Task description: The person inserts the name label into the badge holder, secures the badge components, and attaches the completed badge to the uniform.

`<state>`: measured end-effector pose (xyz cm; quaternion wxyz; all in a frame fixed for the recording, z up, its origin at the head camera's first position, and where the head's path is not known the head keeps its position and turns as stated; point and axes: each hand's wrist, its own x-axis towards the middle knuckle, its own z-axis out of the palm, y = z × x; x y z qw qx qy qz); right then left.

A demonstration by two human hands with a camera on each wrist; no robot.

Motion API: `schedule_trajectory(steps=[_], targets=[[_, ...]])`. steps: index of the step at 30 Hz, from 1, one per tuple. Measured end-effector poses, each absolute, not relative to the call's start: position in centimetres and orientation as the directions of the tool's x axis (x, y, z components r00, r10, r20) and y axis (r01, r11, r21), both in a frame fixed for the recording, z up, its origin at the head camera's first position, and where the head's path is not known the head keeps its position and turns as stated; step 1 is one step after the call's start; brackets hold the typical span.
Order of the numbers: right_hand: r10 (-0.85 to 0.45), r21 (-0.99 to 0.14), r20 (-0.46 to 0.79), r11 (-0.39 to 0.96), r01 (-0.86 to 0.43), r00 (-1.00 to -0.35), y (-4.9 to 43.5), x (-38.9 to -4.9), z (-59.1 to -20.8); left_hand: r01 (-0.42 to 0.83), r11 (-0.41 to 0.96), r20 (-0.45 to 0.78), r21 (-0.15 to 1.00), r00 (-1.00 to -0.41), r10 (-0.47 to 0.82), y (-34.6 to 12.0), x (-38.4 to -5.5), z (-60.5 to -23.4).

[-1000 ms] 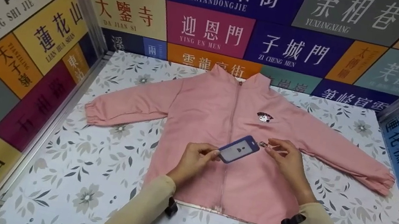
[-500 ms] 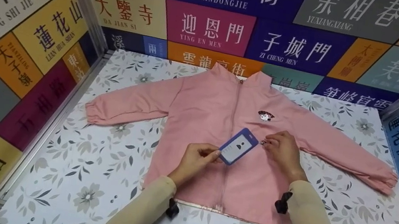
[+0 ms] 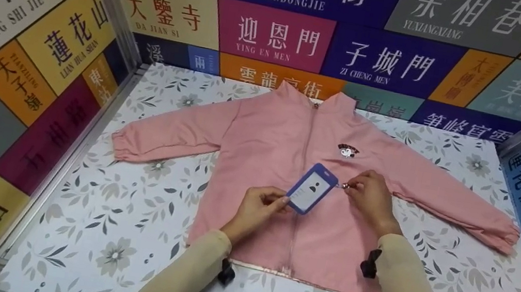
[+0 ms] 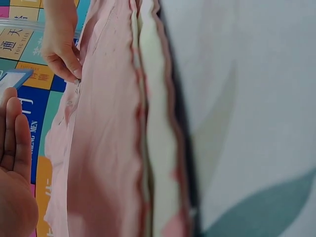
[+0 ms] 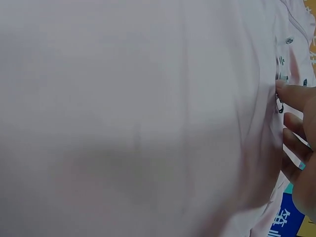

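A blue-framed ID badge holder point(image 3: 312, 188) with a white card is above the front of a pink zip jacket point(image 3: 257, 166). My left hand point(image 3: 257, 213) pinches its lower left corner between thumb and fingers; the left wrist view shows this hand point(image 4: 15, 143) at its edge, the badge holder point(image 4: 16, 78) beyond it. Beside the holder's upper right edge, my right hand point(image 3: 372, 197) pinches a small metal clip point(image 3: 345, 185). Whether clip and holder are joined is too small to tell. In the right wrist view, the thumb and fingers point(image 5: 294, 96) are at small metal parts point(image 5: 280, 103).
The jacket lies front up, sleeves spread, on a white leaf-patterned tabletop point(image 3: 112, 258). A small character badge point(image 3: 347, 151) sits on its chest. Panels with street names point(image 3: 272, 35) enclose the back and both sides. Dark straps point(image 3: 370, 263) circle both wrists.
The badge holder has turned more upright, its card now facing the head camera. My right hand has shifted slightly up and left, still holding the clip. The left hand stays nearly in place.
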<state>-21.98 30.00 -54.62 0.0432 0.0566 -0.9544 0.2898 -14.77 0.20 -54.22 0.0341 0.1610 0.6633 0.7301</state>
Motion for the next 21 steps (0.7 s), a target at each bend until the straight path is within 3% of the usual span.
schedule_trajectory(steps=[8, 21], targets=[[-0.097, -0.57, 0.09, 0.811, -0.131, -0.991, 30.3, -22.5, -53.5, 0.169, -0.086, 0.186, 0.982, -0.948, 0.258, 0.3, -14.2, -53.4], [-0.082, -0.758, 0.003, 0.65, -0.056, -0.997, 29.7, -23.8, -49.4, 0.125, -0.079, 0.14, 0.989, -0.961, 0.24, 0.5, -14.5, -53.4]])
